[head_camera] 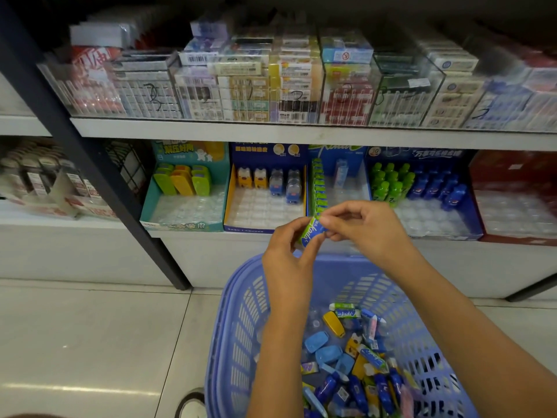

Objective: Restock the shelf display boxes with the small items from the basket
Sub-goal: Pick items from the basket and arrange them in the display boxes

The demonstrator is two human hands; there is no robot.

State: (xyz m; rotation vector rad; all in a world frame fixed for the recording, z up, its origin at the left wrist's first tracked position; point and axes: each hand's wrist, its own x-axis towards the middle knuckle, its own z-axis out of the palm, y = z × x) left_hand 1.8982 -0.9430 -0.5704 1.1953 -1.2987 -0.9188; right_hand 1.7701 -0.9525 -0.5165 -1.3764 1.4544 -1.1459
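While left hand (286,257) and right hand (364,227) both pinch one green-and-blue packet (310,235) at curled fingertips, above the basket (238,312): risk of slack pinch dropping it, or misfiling outside the blue display box (346,188) holding matching green packets (317,188).

Pale glossy floor tiles (90,342), white shelving (211,132), dark slanted upright post (107,182)

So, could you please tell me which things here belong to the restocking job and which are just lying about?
Part of the job: left grip and right grip, both holding the green-and-blue pack; purple basket; loose small items in it; part-filled display boxes on the lower shelf.

Just lying about: stacked packs in clear bins on the upper shelf; bottles on the left shelf.
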